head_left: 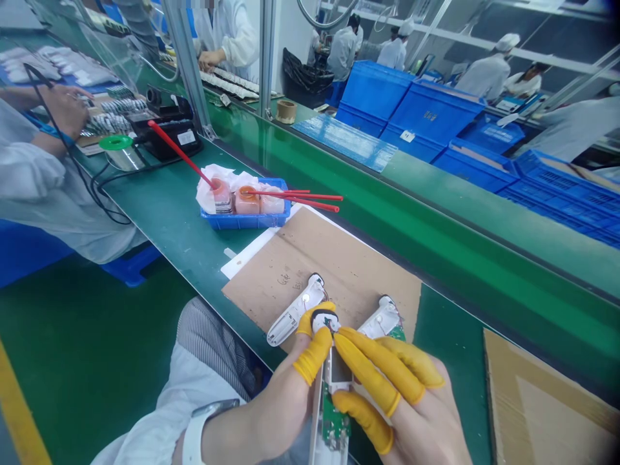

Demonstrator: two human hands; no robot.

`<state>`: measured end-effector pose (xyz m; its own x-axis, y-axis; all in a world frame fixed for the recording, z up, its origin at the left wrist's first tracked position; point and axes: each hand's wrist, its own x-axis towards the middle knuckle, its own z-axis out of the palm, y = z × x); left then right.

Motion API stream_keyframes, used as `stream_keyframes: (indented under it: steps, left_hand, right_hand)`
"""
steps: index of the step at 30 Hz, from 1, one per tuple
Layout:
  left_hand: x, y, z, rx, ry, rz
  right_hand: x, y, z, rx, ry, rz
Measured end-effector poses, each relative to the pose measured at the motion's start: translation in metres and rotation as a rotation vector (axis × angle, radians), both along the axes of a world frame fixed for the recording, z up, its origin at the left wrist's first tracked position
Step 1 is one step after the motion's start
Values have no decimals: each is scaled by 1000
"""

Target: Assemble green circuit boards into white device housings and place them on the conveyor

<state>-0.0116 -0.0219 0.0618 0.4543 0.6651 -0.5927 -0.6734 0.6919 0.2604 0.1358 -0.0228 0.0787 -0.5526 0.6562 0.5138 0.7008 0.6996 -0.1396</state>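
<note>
My left hand (290, 387), in yellow finger cots, grips a white handheld device (338, 423) shaped like a forehead thermometer. Its housing is open, showing a green circuit board and a small grey screen. Yellow cots also cover the fingers of my right hand (407, 394), which press on the device beside the screen and at its black-rimmed head. Whether a small part sits between those fingertips is hidden. Just beyond lie two similar white devices, one at the left (295, 313) and one at the right (382, 318) with some green board showing, partly behind my fingers.
Under the devices is a cardboard sheet (349, 258) on the green bench. A blue tray (237, 221) holds bottles with red sticks. At left are a solder spool (123, 154) and a co-worker's hand (65, 113). Another cardboard piece (542, 407) lies right; blue crates (431, 116) stand behind.
</note>
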Motion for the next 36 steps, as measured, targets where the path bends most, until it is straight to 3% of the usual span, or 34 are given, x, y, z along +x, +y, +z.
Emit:
stream_keyframes:
  steps: [8,23,29,36]
  left_hand:
    - [-2,-3,-7,95,-24,1]
    - [-4,-3,-7,61,-10,64]
    - [-7,-4,-3,-47,-16,53]
    - [-8,-4,-1,120,-60,-28]
  right_hand:
    - [-2,-2,-9,81,29,-14]
    - [-3,-8,-9,21,-26,-41]
    - [-3,-8,-8,28,-37,-18]
    - [-4,-2,-10,100,-57,-3]
